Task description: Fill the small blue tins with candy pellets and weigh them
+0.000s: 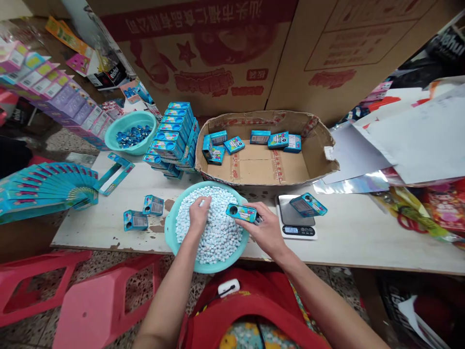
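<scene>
A turquoise plastic bowl (170, 232) at the table's front edge is full of small pale blue candies (221, 237). My left hand (198, 215) is over the candies, its fingers closed, with a pale piece showing at the fingertips; how many it grips is hidden. Above the bowl's right rim, my right hand (267, 230) grips a small blue candy box (240, 212), tilted with its round hole toward the left. Right of that hand, another blue box (308, 204) rests on a digital scale (297, 231) with a lit display.
Behind the bowl stands a cut-down cardboard tray (265, 177) holding several blue boxes. Stacked boxes (170, 133) and a bowl of blue-wrapped pieces (131, 149) are on its left. Two boxes (135, 220) lie left of the bowl, near fanned flat cartons (47, 189). Pink stools (90, 305) stand below.
</scene>
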Available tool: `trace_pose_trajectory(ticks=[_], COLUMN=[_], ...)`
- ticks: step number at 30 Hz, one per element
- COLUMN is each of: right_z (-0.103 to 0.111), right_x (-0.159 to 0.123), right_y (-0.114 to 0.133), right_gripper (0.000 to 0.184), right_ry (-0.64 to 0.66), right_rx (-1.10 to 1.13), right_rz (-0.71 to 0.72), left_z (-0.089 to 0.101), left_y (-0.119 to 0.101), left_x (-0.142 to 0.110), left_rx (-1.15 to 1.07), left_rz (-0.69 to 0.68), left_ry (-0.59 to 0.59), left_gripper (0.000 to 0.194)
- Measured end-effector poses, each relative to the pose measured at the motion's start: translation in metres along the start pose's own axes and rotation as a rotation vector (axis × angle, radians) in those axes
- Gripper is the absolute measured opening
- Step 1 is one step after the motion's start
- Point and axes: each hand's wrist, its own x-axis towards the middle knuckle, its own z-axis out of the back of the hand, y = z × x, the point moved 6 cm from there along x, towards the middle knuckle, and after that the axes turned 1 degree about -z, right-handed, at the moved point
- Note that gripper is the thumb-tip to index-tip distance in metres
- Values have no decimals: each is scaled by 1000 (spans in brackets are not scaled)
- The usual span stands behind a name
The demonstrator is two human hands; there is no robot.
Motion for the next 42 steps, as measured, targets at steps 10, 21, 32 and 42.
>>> trace_pose_trajectory(ticks=[10, 21, 32, 42], right_z=[-51, -61, -49, -43], right_x=[10, 18, 23, 13], right_y=[41, 47, 41, 37], right_gripper=[29, 36, 36, 36], right_ry=[144, 186, 123, 123], right_rx=[-220, -118, -62, -77], right_rz=[202, 145, 125, 139], left_z=[25, 36, 32, 15], left_y=[-74, -85, -84, -98], left_x=[-23, -19, -15, -24], left_rx=[-1117, -959, -927, -795], left_rz=[149, -28, 18, -82], left_ry=[-63, -171, -179, -109], left_gripper=[24, 23, 21, 17])
